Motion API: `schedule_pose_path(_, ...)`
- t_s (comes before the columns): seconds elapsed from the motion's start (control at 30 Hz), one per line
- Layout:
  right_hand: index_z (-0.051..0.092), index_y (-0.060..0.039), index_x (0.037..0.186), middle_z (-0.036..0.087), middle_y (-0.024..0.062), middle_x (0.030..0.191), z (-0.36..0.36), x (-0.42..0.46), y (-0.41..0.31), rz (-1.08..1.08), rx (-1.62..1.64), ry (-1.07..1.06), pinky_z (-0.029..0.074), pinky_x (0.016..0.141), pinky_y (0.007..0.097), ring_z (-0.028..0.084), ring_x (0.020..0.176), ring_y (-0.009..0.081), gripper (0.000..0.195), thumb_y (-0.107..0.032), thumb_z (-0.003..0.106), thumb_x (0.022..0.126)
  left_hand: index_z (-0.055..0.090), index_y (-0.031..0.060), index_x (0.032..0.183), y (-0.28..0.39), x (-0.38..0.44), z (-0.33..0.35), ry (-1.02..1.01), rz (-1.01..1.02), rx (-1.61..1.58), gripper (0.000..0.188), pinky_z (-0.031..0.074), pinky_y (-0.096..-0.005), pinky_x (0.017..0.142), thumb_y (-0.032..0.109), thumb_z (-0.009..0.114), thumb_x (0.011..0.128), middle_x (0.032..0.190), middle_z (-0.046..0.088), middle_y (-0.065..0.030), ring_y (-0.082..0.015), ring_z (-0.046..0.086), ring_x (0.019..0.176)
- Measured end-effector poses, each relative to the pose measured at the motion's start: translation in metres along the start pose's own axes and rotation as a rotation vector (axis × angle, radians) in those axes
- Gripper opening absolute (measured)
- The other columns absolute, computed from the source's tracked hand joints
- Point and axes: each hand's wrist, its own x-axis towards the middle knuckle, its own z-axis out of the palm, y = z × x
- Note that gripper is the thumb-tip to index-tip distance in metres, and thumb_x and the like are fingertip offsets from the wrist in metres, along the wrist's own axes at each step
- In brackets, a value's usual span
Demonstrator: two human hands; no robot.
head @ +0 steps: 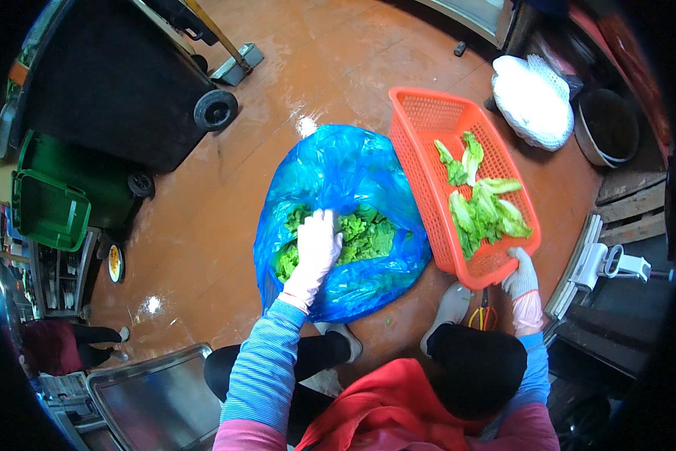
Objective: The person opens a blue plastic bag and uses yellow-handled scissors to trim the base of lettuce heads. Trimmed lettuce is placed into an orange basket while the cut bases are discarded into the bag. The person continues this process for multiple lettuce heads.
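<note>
A blue plastic bag [343,158] full of green leaf lettuce [366,234] stands on the floor before me, its mouth partly spread. My left hand [318,242], in a white glove, reaches down into the bag's mouth at the lettuce; its fingertips are hard to make out against the leaves. To the right, an orange perforated plastic basket [422,186] tilts against the bag's side. Several loose lettuce leaves [484,214] lie inside it. My right hand [521,276], gloved too, grips the basket's near right corner.
Scissors [484,315] with yellow and red handles lie by my right foot. Wheeled black [118,79] and green [78,169] bins stand at left, near a metal tray [157,400]. A white net sack [532,101] and a round tub [606,127] are at upper right. Another person [56,346] stands far left.
</note>
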Motion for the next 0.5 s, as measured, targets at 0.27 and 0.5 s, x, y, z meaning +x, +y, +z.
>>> schedule_pose_path(0.27, 0.048, 0.0009, 0.110, 0.060, 0.0168, 0.103, 0.066, 0.097, -0.024, -0.049, -0.137, -0.013, 0.051, 0.083, 0.0449, 0.059, 0.094, 0.0329, 0.030, -0.014, 0.055, 0.085, 0.036, 0.0009, 0.131, -0.004, 0.018, 0.027, -0.224, 0.022, -0.026, 0.090, 0.040, -0.0456, 0.089, 0.039, 0.078, 0.060, 0.124, 0.047, -0.0172, -0.0372, 0.044, 0.113)
schedule_pose_path(0.5, 0.052, -0.0009, 0.092, 0.062, 0.0167, 0.080, 0.017, 0.094, -0.022, 0.088, -0.236, 0.052, 0.055, 0.056, 0.0398, 0.062, 0.065, 0.0289, 0.021, -0.022, 0.051, 0.089, 0.052, 0.0101, 0.115, -0.028, 0.027, 0.088, 0.050, 0.160, 0.144, 0.040, 0.047, -0.0397, 0.052, 0.006, 0.049, 0.075, 0.081, 0.058, -0.0076, -0.0302, 0.059, 0.075)
